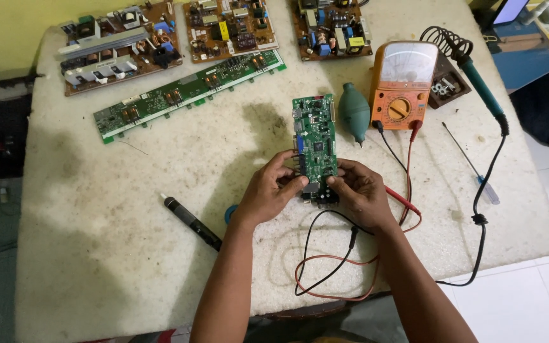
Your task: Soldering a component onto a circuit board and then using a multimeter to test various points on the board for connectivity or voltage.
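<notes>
A small green circuit board (314,136) lies lengthwise on the white worktable (128,209), its near end between my hands. My left hand (273,188) grips that end from the left, fingers curled on the edge. From the right, my right hand (358,192) pinches the same end, thumb on the connectors. An orange analogue multimeter (403,86) stands just beyond, and its red and black leads (335,267) trail in loops under my right wrist.
A teal rubber blower (354,111) lies beside the meter. A soldering iron (478,79) rests in a coil stand at right, with a thin screwdriver (471,165) near it. A long green board (189,92) and brown boards (119,44) sit at the back. A black pen-like tool (192,222) lies at left.
</notes>
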